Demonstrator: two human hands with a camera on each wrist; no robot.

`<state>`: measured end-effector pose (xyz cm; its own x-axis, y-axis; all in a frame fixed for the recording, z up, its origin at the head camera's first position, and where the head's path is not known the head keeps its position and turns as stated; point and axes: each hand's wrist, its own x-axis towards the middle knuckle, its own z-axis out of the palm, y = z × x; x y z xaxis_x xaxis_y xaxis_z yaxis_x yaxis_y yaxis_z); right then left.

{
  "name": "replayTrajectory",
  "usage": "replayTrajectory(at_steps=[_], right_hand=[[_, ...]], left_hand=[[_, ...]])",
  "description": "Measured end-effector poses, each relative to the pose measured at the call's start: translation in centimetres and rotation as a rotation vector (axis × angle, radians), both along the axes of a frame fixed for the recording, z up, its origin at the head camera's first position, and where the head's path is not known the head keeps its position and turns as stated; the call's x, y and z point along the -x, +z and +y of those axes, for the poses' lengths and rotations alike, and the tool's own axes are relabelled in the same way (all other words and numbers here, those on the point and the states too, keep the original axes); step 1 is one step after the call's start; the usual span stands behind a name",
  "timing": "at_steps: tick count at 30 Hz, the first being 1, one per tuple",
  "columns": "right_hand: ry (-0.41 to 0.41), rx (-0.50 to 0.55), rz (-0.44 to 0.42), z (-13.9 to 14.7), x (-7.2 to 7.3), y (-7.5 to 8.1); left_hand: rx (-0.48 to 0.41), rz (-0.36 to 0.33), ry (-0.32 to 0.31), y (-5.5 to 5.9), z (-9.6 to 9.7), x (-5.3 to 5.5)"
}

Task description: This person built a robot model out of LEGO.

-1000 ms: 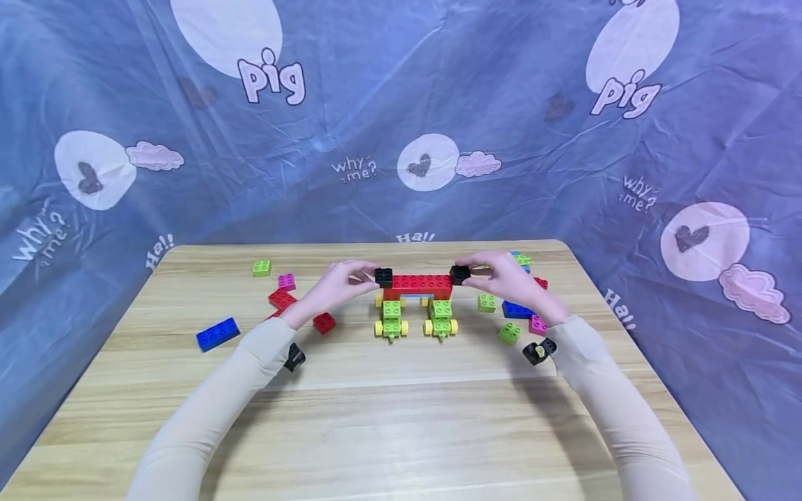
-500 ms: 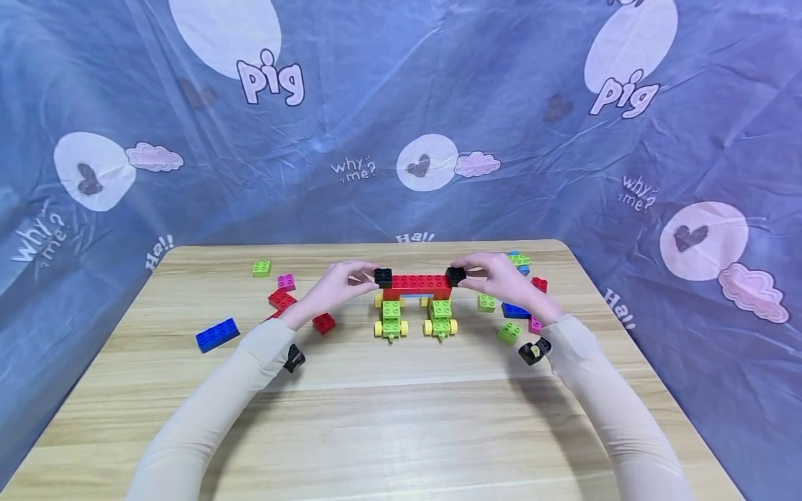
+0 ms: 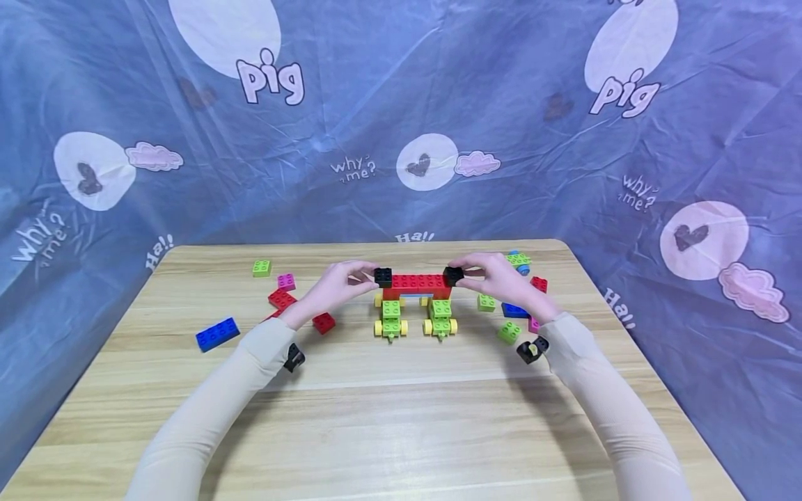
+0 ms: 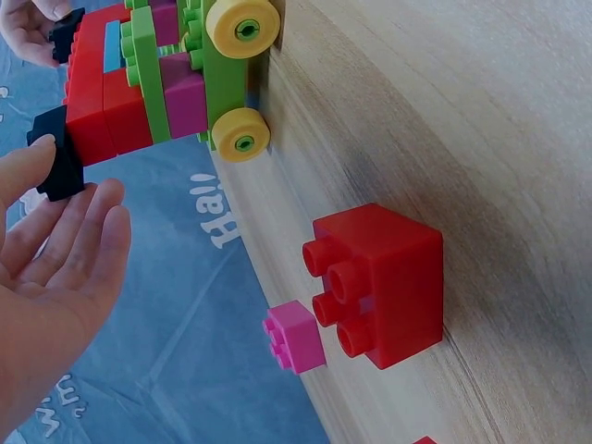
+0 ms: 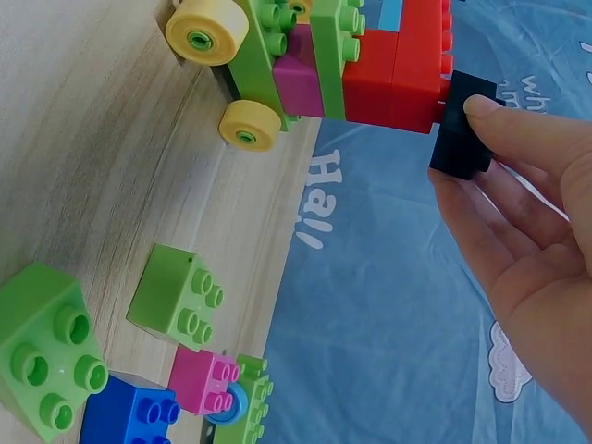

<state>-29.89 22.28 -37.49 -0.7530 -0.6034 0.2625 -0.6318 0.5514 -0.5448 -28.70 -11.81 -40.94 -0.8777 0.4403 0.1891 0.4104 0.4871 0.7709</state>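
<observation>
Brick pair (image 3: 383, 278), black and stud-topped

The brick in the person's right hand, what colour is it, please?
The brick is black; the right wrist view shows it best.

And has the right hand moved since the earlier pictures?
Yes: in the head view, the right hand has shifted slightly left, inward toward the middle of the red beam.

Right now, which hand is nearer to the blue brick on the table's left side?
Left. The left hand is right of the blue brick and farther back, pinching a black block; the right hand is farther right, pinching another black block.
</observation>
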Motion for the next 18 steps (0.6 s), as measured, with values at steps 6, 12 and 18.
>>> replayTrajectory(at_steps=[6,12,18], right_hand=[[-0.001,-0.012,-0.025,-0.29,-0.03,0.29],[-0.001,-0.022,-0.032,-0.37,0.03,0.34],[0.004,-0.022,-0.037,-0.39,0.09,0.26]], left_hand=[[-0.001,0.001,-0.003,0.00,0.03,0.01],[-0.001,0.001,0.001,0.04,0.05,-0.01],[0.004,0.005,0.005,-0.02,0.00,-0.07]])
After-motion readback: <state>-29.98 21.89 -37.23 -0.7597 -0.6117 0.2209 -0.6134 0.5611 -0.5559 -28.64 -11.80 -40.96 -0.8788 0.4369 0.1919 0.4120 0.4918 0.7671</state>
